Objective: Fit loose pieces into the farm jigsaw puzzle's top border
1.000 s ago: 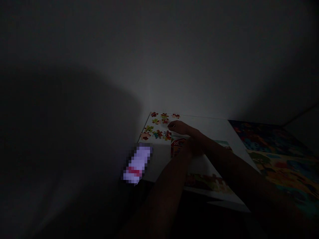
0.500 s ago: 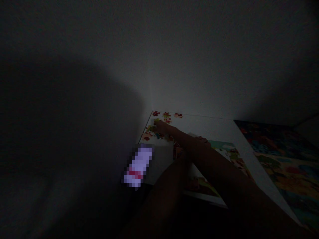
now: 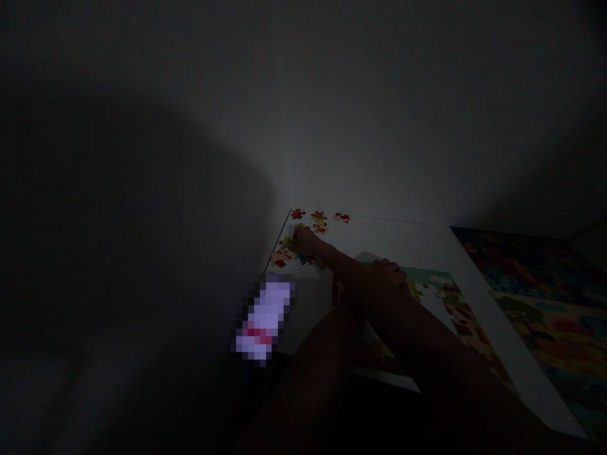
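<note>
The room is very dark. My right hand (image 3: 305,239) reaches across to the far left corner of a white board (image 3: 408,237) and rests on a cluster of loose puzzle pieces (image 3: 318,218); its fingers are too dim to read. My left arm crosses under the right forearm. My left hand (image 3: 391,270) lies with its fingers flat on the partly assembled puzzle (image 3: 443,296) in the middle of the board.
A large colourful picture (image 3: 535,284) lies at the board's right side. A bright blurred-out rectangular object (image 3: 263,313) sits by the board's left edge. A plain wall (image 3: 332,126) rises close behind, with a big shadow on its left.
My right hand has moved left from the board's upper middle onto the loose pieces in the corner. My left hand has slid right and now shows beyond the right forearm.
</note>
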Action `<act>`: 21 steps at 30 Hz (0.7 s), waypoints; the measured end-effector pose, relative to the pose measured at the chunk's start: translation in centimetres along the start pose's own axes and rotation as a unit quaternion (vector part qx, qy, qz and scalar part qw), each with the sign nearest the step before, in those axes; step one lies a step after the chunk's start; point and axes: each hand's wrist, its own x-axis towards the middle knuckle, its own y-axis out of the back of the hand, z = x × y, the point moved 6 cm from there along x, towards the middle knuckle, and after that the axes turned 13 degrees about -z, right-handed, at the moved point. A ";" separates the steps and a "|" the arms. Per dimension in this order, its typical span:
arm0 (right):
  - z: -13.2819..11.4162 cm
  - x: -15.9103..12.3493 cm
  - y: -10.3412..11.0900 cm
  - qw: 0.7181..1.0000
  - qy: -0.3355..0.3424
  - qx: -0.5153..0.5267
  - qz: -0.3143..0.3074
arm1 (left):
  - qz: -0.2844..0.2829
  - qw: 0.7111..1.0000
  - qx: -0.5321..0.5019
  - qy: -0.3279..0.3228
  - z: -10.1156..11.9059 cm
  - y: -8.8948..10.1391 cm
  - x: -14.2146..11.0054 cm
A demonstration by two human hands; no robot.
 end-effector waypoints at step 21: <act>6.2 -4.1 3.0 0.849 0.076 0.505 0.139 | 0.018 0.999 -0.039 0.001 -1.0 0.1 0.7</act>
